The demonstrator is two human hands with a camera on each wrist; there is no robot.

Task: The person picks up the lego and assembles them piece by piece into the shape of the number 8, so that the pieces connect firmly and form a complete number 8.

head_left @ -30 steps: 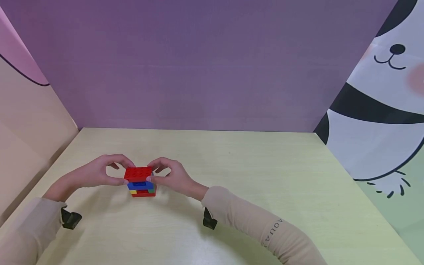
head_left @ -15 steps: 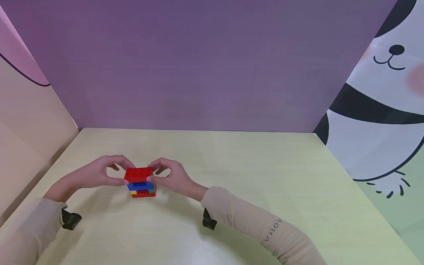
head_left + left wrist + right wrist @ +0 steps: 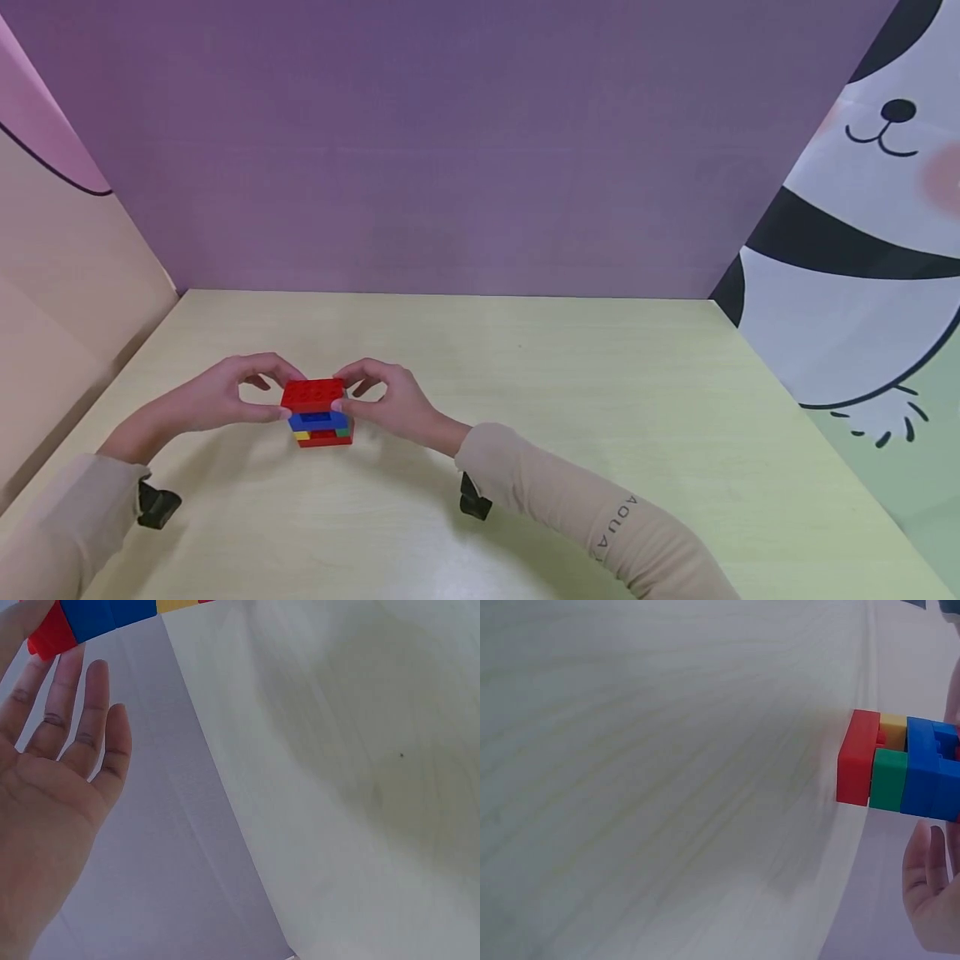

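Note:
A small stack of toy building bricks (image 3: pixel 318 421) stands on the pale wooden table (image 3: pixel 600 400), left of the middle. Its top red brick (image 3: pixel 311 395) has studs. Under that come blue bricks (image 3: pixel 922 765), then a yellow brick (image 3: pixel 176 604) and a green brick (image 3: pixel 888 780), with a red brick (image 3: pixel 857 759) lowest. My left hand (image 3: pixel 221 392) pinches the upper left side, thumb in front and index finger behind. Opposite it, my right hand (image 3: pixel 393 402) pinches the upper right side likewise. The stack's rear is hidden in the head view.
A purple wall (image 3: pixel 450 150) rises behind the table's far edge. At the left stands a beige panel (image 3: pixel 67 317), and at the right a panda-printed panel (image 3: pixel 847 333). Black wrist devices hang below the left cuff (image 3: pixel 159 504) and right cuff (image 3: pixel 474 498).
My left wrist and forearm have lowered slightly. The stack, both grips and the right arm look the same.

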